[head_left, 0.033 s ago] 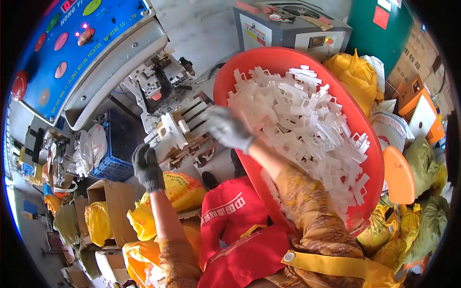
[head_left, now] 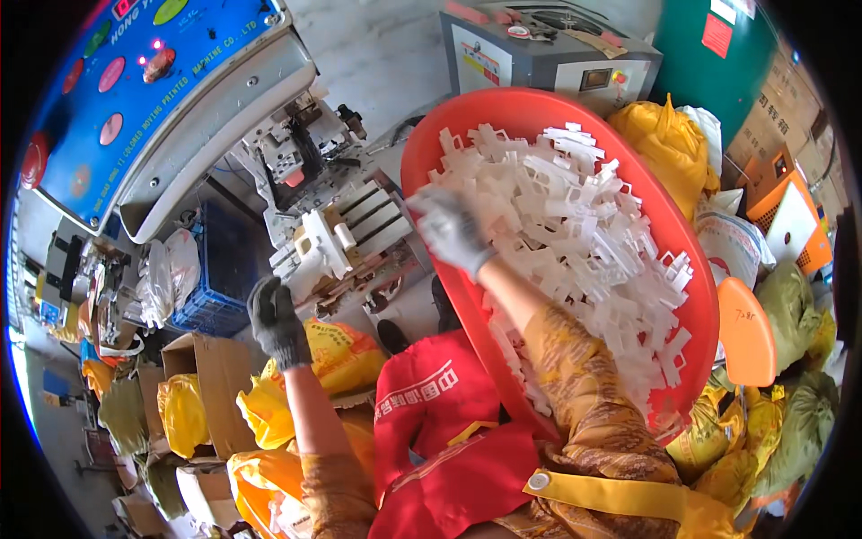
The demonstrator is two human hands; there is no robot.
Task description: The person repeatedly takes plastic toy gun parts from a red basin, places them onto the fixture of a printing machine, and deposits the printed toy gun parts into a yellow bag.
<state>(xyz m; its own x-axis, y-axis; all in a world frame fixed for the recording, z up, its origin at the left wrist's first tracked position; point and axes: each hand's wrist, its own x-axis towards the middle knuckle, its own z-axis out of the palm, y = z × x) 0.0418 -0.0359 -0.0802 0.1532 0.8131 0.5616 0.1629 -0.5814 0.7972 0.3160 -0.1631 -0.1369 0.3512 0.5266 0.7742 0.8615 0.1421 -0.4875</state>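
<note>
My right hand [head_left: 449, 229], in a grey glove, hangs over the left rim of a large red tub [head_left: 489, 328]. Its fingers stretch toward the machine, partly blurred, with nothing visible in them. Translucent white plastic pieces [head_left: 557, 225] are heaped in the tub. To the left, a cream-coloured fixture [head_left: 316, 251] sits beside slotted metal bars [head_left: 373, 216], below the head of a printing machine [head_left: 292, 153]. My left hand [head_left: 277, 323], in a dark grey glove, is just near and left of the fixture. Its fingers are curled together, and what they might hold is hidden.
The machine's blue control panel [head_left: 135, 99] juts in at upper left. A blue crate [head_left: 211, 301] stands below it. Cardboard boxes [head_left: 220, 395] and yellow bags [head_left: 346, 355] crowd the near left. Behind the tub is a grey cabinet [head_left: 548, 67]; an orange panel [head_left: 745, 332] is at right.
My right hand has moved right, away from the metal bars and over the tub's rim. My left hand has shifted very slightly nearer, its fingers still curled.
</note>
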